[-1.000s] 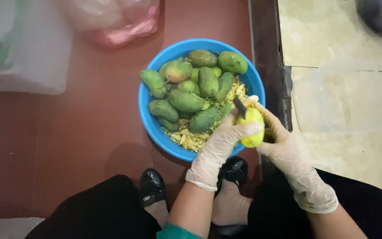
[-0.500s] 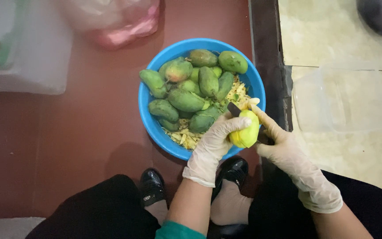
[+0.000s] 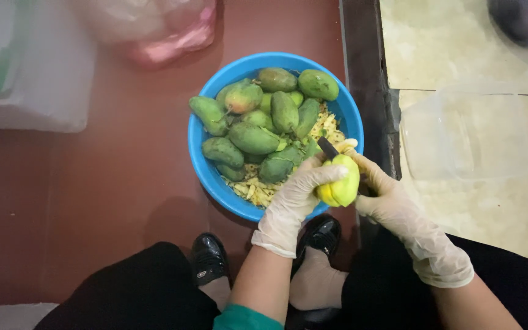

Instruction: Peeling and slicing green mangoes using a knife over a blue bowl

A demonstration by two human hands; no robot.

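Observation:
My left hand [image 3: 293, 198], in a thin clear glove, grips a mostly peeled yellow mango [image 3: 343, 183] over the near right rim of a blue bowl [image 3: 201, 160]. Gloved too, my right hand [image 3: 389, 198] holds a dark-bladed knife [image 3: 327, 148] whose blade lies on the top of that mango. Several unpeeled green mangoes [image 3: 252, 138] fill the bowl, lying on a bed of pale peel strips [image 3: 258, 191].
The bowl sits on a dark red floor. A clear plastic container [image 3: 469, 135] stands to the right on pale tiles, past a dark sill [image 3: 362, 67]. A pink plastic bag [image 3: 160, 27] and a white box [image 3: 38, 73] lie at the far left. My black shoes [image 3: 209, 256] are below.
The knife blade has slid along the top of the mango and back, and my left hand has turned the fruit slightly. The bowl has not moved.

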